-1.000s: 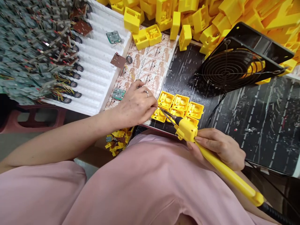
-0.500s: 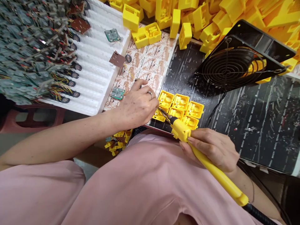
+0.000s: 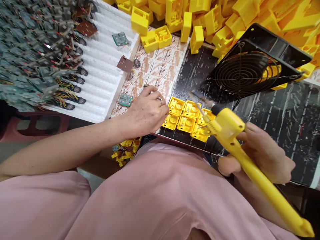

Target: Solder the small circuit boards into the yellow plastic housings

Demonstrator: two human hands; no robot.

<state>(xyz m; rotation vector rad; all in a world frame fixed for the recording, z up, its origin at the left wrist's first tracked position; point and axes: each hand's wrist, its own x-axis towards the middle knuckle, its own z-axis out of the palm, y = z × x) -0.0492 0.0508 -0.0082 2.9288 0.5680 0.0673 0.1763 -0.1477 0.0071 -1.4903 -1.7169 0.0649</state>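
In my right hand (image 3: 265, 153) is a yellow soldering gun (image 3: 231, 130), its metal tip raised over the black table surface and pointing up and left. Below and left of the tip, several open yellow plastic cases (image 3: 186, 122) sit close together in two rows near the table edge. My left hand (image 3: 150, 108) rests at the left end of these cases with its fingers curled. A small dark end shows by its fingertips, but what it holds is hidden. Just left of that hand lies a green circuit board (image 3: 125, 99).
A white foam tray (image 3: 106, 66) carries many wired boards at the left. A brown board (image 3: 124, 64) and a small round speaker (image 3: 136, 63) lie at its edge. Yellow housings (image 3: 196, 39) are heaped along the back. A black fan (image 3: 240, 76) stands at the right.
My right hand has drawn the soldering gun away from the leftmost cases, to the right and upward off them. My left hand has stayed almost still.
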